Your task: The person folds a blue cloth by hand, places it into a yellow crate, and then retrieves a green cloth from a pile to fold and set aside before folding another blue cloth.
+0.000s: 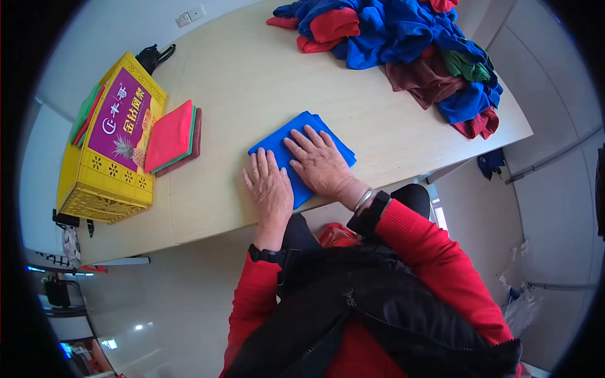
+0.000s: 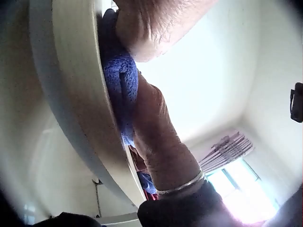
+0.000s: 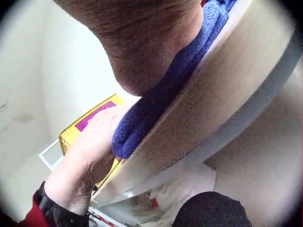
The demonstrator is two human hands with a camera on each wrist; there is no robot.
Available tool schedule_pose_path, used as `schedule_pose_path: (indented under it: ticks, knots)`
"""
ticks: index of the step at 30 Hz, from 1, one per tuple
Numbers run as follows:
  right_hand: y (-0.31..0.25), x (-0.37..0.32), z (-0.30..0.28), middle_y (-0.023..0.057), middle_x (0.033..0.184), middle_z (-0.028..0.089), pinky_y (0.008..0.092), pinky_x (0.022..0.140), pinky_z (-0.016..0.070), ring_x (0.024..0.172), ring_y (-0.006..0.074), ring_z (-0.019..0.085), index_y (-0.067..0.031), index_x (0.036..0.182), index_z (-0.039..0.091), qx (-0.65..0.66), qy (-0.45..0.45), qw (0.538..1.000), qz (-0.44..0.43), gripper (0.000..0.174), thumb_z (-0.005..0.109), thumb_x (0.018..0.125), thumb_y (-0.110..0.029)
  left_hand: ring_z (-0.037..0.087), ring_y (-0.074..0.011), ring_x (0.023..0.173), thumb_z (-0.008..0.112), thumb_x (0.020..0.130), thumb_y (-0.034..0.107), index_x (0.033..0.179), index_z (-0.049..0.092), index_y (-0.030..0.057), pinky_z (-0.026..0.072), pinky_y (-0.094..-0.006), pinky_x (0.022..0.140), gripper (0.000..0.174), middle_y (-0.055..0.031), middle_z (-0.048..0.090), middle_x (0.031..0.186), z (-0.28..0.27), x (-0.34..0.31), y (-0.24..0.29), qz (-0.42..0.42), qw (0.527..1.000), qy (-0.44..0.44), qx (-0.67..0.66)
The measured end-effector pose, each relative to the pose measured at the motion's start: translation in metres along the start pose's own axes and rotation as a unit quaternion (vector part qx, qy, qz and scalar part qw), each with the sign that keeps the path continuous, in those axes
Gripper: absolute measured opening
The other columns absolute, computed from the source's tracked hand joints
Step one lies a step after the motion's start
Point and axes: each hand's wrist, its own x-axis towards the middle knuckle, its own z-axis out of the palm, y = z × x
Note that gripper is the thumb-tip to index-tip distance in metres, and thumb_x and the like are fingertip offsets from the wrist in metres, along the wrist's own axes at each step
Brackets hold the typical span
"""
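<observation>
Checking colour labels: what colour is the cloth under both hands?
The cloth is blue, clearest in head view.

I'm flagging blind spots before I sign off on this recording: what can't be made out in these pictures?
- Blue cloth, part of its top: head view, covered by the left hand and right hand.
- Fingertips of each hand: that hand's own wrist view, cut off by the top edge.
- Inside of the yellow crate: head view, hidden by its walls.
- Cloth count in the heap: head view, overlapping layers, top edge.
</observation>
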Motion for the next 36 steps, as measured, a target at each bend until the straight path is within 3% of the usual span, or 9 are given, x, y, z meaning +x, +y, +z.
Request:
schedule_pose_path:
  ticks: [3,14,18,22,25,36]
  knots:
    - [0.027,0.010,-0.005,0.0104,0.161,0.035,0.0490,0.121,0.0212,0.149,0.0336,0.030,-0.0143,0.154,0.039,-0.046,0.023,0.999,-0.004,0.055,0.043,0.104,-0.038,0.028,-0.0354,0.149,0.047,0.104,0.027,0.148,0.040,-0.0015,0.0213,-0.0579,0.120,0.053,-0.0178,0.037,0.157,0.004,0.013,0.010,-0.009,1.000,0.019,-0.021]
    - [0.064,0.004,-0.016,0.0133,0.151,0.046,0.0519,0.117,0.0286,0.143,0.0352,0.038,-0.0101,0.148,0.045,0.008,0.017,0.996,0.087,0.052,0.047,0.102,-0.033,0.031,-0.0339,0.148,0.049,0.103,0.026,0.147,0.042,-0.0006,0.0190,-0.0563,0.121,0.053,-0.0180,0.038,0.157,-0.004,0.003,0.007,-0.024,1.000,0.003,-0.017]
    - [0.053,0.014,-0.022,0.0145,0.150,0.047,0.0515,0.117,0.0289,0.142,0.0353,0.039,-0.0086,0.145,0.047,-0.121,0.058,0.989,0.067,0.050,0.050,0.101,-0.030,0.032,-0.0341,0.148,0.052,0.101,0.027,0.147,0.043,-0.0011,0.0184,-0.0566,0.121,0.054,-0.0203,0.038,0.157,-0.013,0.004,0.007,-0.029,1.000,0.005,-0.008]
    - [0.029,0.020,-0.018,0.0135,0.148,0.049,0.0547,0.117,0.0298,0.142,0.0355,0.039,-0.0086,0.141,0.052,-0.043,0.087,0.995,-0.006,0.047,0.051,0.100,-0.030,0.031,-0.0362,0.148,0.056,0.099,0.032,0.147,0.044,-0.0022,0.0180,-0.0565,0.121,0.060,-0.0231,0.040,0.155,-0.013,-0.002,0.016,0.005,0.998,0.010,-0.055]
    - [0.019,0.028,-0.003,0.0122,0.149,0.049,0.0536,0.118,0.0279,0.144,0.0336,0.038,-0.0095,0.140,0.053,0.047,0.038,0.997,-0.050,0.045,0.050,0.100,-0.029,0.028,-0.0354,0.149,0.056,0.099,0.036,0.148,0.042,-0.0014,0.0190,-0.0580,0.120,0.064,-0.0232,0.035,0.157,-0.009,-0.004,0.021,0.034,0.996,-0.005,-0.087]
    - [0.026,0.029,-0.008,0.0104,0.155,0.045,0.0510,0.120,0.0262,0.147,0.0317,0.035,-0.0137,0.147,0.049,0.016,0.009,0.999,-0.041,0.050,0.048,0.101,-0.034,0.023,-0.0369,0.151,0.059,0.096,0.044,0.153,0.036,0.0021,0.0177,-0.0614,0.120,0.074,-0.0217,0.028,0.161,-0.011,-0.006,0.020,0.019,0.995,-0.033,-0.095]
